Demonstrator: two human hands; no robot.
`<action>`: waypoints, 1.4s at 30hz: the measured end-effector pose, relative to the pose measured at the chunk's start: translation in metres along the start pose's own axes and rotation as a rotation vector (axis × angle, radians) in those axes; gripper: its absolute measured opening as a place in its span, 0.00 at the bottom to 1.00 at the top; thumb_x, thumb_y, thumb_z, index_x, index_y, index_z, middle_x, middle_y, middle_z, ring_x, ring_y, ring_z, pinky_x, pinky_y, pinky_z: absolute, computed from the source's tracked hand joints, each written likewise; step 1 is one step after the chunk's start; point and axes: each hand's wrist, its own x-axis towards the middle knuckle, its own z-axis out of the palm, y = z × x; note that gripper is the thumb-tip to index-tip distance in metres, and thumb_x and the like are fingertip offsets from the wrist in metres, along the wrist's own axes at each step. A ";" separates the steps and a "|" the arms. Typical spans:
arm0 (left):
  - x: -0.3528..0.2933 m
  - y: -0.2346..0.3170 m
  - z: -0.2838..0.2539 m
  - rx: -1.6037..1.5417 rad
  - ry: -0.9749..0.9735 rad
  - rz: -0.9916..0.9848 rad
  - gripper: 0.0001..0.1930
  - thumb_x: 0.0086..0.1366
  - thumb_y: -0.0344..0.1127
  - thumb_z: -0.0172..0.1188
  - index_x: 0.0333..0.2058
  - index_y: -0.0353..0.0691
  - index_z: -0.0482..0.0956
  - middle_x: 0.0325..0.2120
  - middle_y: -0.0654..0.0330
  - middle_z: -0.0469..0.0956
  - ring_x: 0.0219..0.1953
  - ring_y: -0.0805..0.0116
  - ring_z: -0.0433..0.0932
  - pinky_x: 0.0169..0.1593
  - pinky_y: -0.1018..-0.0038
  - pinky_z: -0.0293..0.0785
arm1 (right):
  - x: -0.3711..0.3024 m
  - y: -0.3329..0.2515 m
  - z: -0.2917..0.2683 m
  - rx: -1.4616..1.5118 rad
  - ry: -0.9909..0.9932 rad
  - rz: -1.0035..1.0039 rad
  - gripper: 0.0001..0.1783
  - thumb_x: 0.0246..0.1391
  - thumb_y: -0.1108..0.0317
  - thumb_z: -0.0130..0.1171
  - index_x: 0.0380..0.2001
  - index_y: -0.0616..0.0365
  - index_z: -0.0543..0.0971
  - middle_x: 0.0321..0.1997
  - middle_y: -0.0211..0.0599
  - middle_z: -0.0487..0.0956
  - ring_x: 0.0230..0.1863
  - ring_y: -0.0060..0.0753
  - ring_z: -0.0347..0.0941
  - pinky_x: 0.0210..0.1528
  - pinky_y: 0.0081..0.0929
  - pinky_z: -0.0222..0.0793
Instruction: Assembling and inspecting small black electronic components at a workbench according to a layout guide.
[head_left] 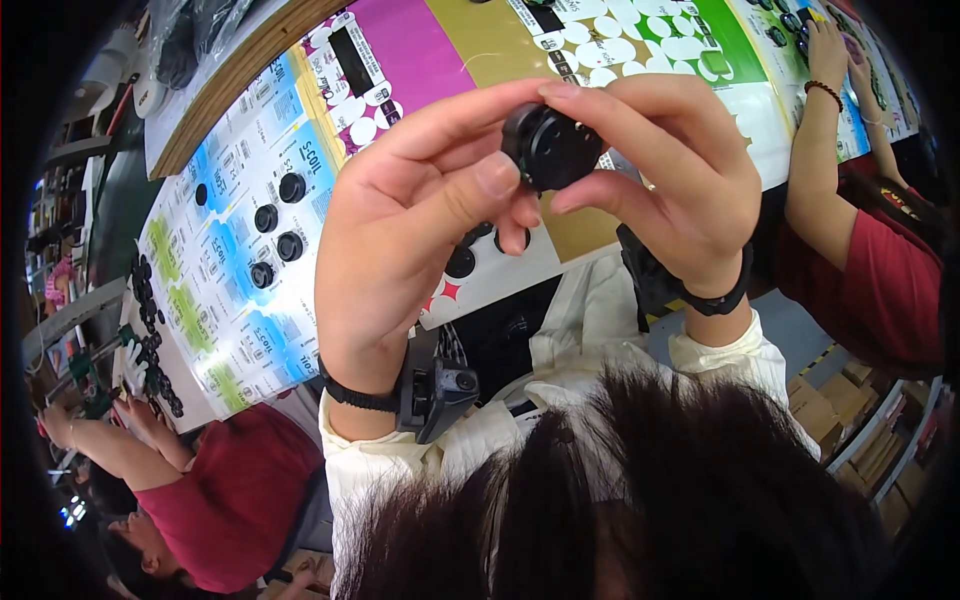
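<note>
A small round black plastic part (560,150), disc-like with a thick rim, is raised above the table between my two hands. My left hand (385,225) pinches its left edge with thumb and fingers. From the other side, my right hand (690,175) grips it, index finger on top and thumb at the lower edge. Beneath my left hand, another black round part (460,263) lies on the printed sheet, partly hidden by the fingers. Several similar black round parts (290,187) sit on the blue-and-white printed sheet (235,300) to the left.
A wooden-edged board (235,80) with a plastic bag (185,45) stands at the upper left. Many small black parts (150,340) line the table's left edge. Co-workers in red sleeves (235,490) work at left and right, the right one's arm (815,150) over the table.
</note>
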 end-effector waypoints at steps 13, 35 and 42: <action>-0.010 -0.007 0.000 0.048 0.009 0.069 0.21 0.59 0.37 0.45 0.47 0.28 0.62 0.42 0.50 0.68 0.44 0.62 0.69 0.47 0.70 0.66 | 0.001 -0.004 0.005 0.115 -0.010 -0.008 0.27 0.24 0.69 0.63 0.36 0.65 0.74 0.32 0.35 0.67 0.29 0.23 0.67 0.28 0.16 0.65; -0.011 -0.005 0.003 0.146 0.078 0.114 0.19 0.60 0.34 0.45 0.47 0.27 0.62 0.42 0.49 0.68 0.45 0.62 0.69 0.48 0.71 0.66 | 0.000 -0.001 0.004 0.050 -0.020 -0.075 0.26 0.27 0.70 0.65 0.37 0.67 0.73 0.34 0.39 0.67 0.30 0.27 0.68 0.29 0.18 0.67; -0.014 -0.006 0.019 0.253 0.198 0.133 0.18 0.60 0.33 0.45 0.45 0.27 0.63 0.40 0.49 0.69 0.42 0.65 0.70 0.46 0.74 0.66 | -0.006 -0.008 0.007 -0.006 -0.051 0.034 0.25 0.28 0.75 0.64 0.37 0.65 0.74 0.35 0.40 0.67 0.31 0.29 0.69 0.31 0.19 0.69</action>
